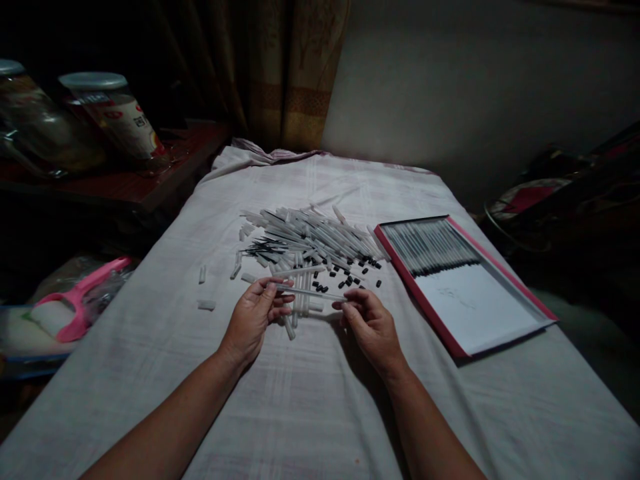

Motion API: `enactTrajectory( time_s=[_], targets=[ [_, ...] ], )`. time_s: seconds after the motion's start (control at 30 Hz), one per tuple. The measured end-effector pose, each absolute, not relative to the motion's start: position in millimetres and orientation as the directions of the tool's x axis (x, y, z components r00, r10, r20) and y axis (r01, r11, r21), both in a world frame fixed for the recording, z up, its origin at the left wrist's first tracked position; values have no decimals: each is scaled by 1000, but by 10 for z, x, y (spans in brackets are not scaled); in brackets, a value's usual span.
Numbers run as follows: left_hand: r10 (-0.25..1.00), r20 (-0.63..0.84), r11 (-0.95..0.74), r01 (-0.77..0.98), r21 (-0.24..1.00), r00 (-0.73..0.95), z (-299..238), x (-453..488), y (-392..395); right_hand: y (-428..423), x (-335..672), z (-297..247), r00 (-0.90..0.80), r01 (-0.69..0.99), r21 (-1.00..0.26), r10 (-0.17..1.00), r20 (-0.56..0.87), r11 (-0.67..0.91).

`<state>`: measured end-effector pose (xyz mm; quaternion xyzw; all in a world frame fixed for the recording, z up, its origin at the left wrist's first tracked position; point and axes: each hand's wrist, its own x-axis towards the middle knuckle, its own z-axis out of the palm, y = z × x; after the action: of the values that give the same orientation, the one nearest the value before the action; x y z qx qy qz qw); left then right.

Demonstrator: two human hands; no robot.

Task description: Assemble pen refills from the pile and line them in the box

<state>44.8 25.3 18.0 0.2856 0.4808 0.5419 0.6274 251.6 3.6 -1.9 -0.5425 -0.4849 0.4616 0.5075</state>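
Observation:
My left hand (256, 313) pinches one end of a thin clear pen barrel (313, 293), held level above the cloth. My right hand (367, 321) is closed at the barrel's other end, fingertips pinched there. Just beyond both hands lies a heap of clear pen tubes and black refills (305, 241), with several small black caps (350, 272) scattered at its near right side. A few loose clear pieces (206, 304) lie to the left of my left hand.
A red-edged flat box (500, 279) at the right holds a row of finished pens at its far end. A white cloth (310, 400) covers the surface. Two lidded jars (120, 117) stand on a dark shelf at left, a pink tool (80, 303) below.

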Motion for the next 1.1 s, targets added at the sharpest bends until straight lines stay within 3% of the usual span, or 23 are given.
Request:
enactTrajectory(
  time_s=[0.63, 1.1],
  targets=[
    [951, -308, 264, -423, 867, -38, 201, 448, 245, 33, 2490, -11, 83, 108, -994, 996, 14, 5],
    [927, -372, 318, -414, 853, -55, 221, 393, 257, 68, 2513, 107, 133, -105, -987, 982, -135, -122]
  ],
)
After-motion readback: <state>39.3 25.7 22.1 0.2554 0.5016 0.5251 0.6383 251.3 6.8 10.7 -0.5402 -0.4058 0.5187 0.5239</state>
